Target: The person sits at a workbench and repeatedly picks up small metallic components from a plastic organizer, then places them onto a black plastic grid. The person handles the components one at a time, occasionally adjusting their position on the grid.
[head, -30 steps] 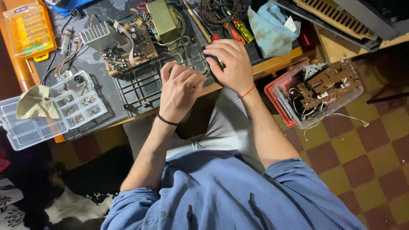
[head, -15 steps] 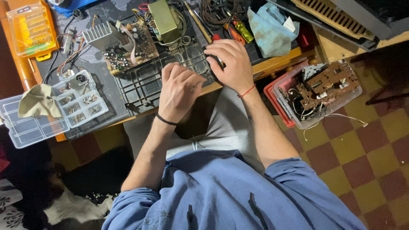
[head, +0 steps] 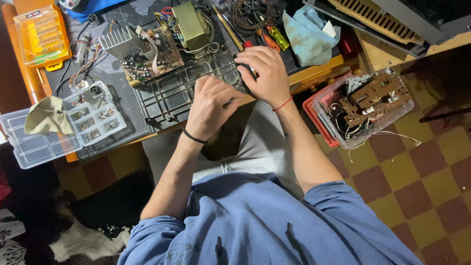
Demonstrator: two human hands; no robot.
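Black plastic chassis frame (head: 184,91), ribbed and gridded, lies flat at the near edge of the bench (head: 314,73), between the parts organiser and the blue cloth. We rest our left hand (head: 211,105) on its near right portion, fingers curled down and pressed together against the plastic; whether it pinches anything we cannot tell. Our right hand (head: 262,73) sits just beside it at the frame's right end, fingers bent over a small dark part that is mostly hidden. On the frame's far side we note a brown circuit board (head: 152,56) with a finned heatsink and a grey-green transformer (head: 189,24). Clear parts organiser (head: 93,115) stands at the near left edge, a beige rag (head: 46,115) over its open lid. Blue cloth (head: 309,32) lies toward the far right; screwdrivers (head: 267,37) lie beside it.
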